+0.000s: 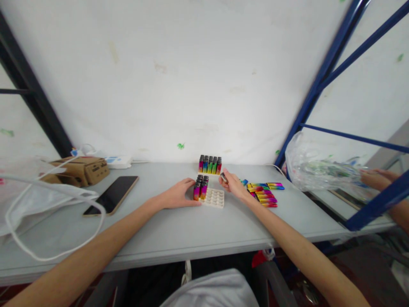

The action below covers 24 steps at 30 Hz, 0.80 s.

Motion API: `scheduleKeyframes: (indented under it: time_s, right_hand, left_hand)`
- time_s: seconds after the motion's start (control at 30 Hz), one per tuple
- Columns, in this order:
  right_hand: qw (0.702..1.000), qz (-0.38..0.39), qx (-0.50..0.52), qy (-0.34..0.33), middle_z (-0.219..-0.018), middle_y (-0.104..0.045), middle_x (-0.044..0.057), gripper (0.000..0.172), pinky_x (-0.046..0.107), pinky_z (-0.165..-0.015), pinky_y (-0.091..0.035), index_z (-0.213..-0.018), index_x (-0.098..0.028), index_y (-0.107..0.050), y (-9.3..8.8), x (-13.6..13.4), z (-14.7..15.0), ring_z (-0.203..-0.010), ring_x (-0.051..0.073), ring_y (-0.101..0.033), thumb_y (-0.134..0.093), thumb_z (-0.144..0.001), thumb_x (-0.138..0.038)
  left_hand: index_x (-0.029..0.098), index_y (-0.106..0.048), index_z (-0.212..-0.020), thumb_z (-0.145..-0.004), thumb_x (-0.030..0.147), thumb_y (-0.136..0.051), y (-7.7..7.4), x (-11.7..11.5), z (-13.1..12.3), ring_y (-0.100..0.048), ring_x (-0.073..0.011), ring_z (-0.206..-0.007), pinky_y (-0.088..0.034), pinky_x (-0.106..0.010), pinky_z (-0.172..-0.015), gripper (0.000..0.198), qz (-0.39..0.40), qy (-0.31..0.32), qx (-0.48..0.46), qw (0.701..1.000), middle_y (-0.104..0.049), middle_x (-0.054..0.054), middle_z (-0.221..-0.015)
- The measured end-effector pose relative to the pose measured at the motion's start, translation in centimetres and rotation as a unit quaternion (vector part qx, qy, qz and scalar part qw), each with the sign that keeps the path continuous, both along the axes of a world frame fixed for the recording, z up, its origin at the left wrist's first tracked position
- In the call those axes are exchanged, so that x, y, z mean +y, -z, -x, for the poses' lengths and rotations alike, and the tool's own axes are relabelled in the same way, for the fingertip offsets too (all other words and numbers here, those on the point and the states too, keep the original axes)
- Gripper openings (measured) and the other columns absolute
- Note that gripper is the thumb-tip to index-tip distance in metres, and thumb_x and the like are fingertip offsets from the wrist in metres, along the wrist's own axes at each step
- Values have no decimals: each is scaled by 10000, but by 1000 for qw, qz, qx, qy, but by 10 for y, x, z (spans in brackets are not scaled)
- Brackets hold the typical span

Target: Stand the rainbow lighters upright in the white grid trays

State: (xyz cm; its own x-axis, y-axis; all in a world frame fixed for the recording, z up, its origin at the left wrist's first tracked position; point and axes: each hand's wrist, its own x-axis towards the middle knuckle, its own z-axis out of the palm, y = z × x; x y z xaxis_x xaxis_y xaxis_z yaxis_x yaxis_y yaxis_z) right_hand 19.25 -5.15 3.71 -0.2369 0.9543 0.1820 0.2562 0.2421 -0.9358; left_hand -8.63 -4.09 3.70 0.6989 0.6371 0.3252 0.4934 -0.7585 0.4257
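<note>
A white tray with rows of round sockets [214, 198] lies on the grey table in front of me. Several shiny purple-and-orange lighters [200, 187] stand upright in its left part. My left hand [180, 194] curves round the tray's left end, thumb at the front corner and fingers beside the lighters. Just right of the tray and above the table, my right hand [232, 184] pinches a lighter [224, 177], its end showing at the fingertips. Behind the tray stands a full block of upright rainbow-coloured lighters [210, 165]. More lighters [266, 197] lie in a loose pile beyond my right wrist.
On the left lie a phone [112, 195], a cardboard box [86, 169], a white cable [96, 230] and plastic bags. At right, a blue metal frame [315, 94] borders the table, with a clear plastic bag [319, 170] and another person's hand [377, 178] beyond.
</note>
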Motion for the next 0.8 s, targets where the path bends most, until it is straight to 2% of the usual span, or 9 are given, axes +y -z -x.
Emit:
scheduleKeyframes:
  time_s: [0.1,0.17,0.23,0.3,0.37,0.53,0.63,0.8]
  right_hand:
    - [998,-47,37,-14,-624,-417,-49,626,270,-515,-357,-952,-199,-602,-3,-2,1,-517,132,-411,-330,-974,-763]
    - [996,-81,20,-32,-711,-508,-25,555,285,-595,-442,-1022,-204,-592,-7,-5,0,-595,145,-508,-370,-995,-713]
    - [991,-127,-31,-31,-822,-578,12,478,294,-667,-479,-994,-207,-589,-11,-9,0,-726,167,-576,-463,-986,-668]
    - [979,-180,-92,-20,-916,-607,45,424,289,-695,-481,-921,-203,-595,-15,-14,1,-840,187,-589,-556,-960,-623]
    - [968,-212,-132,-13,-916,-616,51,402,285,-701,-471,-859,-197,-599,-18,-20,2,-849,187,-583,-586,-956,-588]
    - [974,-179,-132,-35,-741,-660,13,397,283,-682,-453,-795,-201,-568,-24,-34,10,-706,171,-609,-608,-952,-564]
    - [978,-150,-137,-56,-776,-730,37,381,284,-665,-463,-810,-207,-585,-27,-40,15,-715,193,-656,-638,-932,-564]
    - [965,-161,-181,-99,-785,-762,50,352,289,-670,-461,-783,-215,-611,-26,-39,19,-693,201,-673,-639,-950,-524]
  left_hand:
    - [187,-658,-1238,-768,633,-788,1,0,0,-647,-345,-1167,-499,-453,-1070,661,-4,3,-5,1000,-669,-130,-1266]
    - [179,-649,-1248,-774,625,-786,3,0,-1,-640,-343,-1169,-496,-452,-1071,665,-3,0,-4,1000,-660,-137,-1266]
    - [168,-639,-1254,-774,626,-786,5,0,-2,-633,-340,-1172,-492,-451,-1078,680,-1,-9,-2,1000,-647,-146,-1267]
    - [170,-629,-1259,-774,629,-785,6,-1,-3,-626,-336,-1179,-485,-450,-1090,686,2,-16,-1,1000,-636,-145,-1270]
    - [181,-625,-1258,-772,634,-784,7,-2,-4,-621,-334,-1181,-485,-455,-1093,683,5,-20,-5,1000,-633,-135,-1269]
    - [192,-630,-1248,-765,660,-782,6,-3,-5,-625,-335,-1165,-492,-461,-1077,690,11,-21,-14,1000,-634,-127,-1254]
    - [199,-635,-1236,-751,673,-789,6,-3,-4,-626,-337,-1158,-498,-461,-1060,695,13,-21,-16,1000,-637,-123,-1249]
    - [185,-642,-1216,-750,687,-783,7,-2,-5,-617,-347,-1181,-492,-455,-1064,699,9,-24,-12,1000,-635,-132,-1260]
